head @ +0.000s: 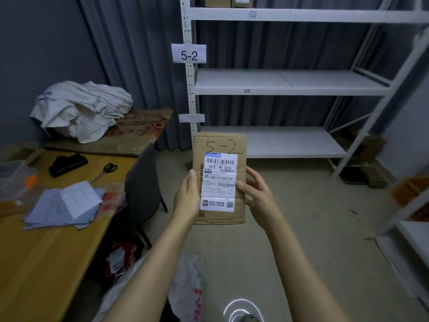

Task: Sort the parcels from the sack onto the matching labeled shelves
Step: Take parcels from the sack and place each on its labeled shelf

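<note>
Parcel marked 5-2, upright between left hand, right hand fingers

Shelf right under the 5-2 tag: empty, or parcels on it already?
Empty: the shelf below the 5-2 tag shows only bare white boards. Left hand and right hand hold the parcel.

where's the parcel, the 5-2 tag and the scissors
parcel (219,182), head view, on its shipping label
5-2 tag (189,53), head view, middle of the paper
scissors (110,168), head view, on the black handles
</note>
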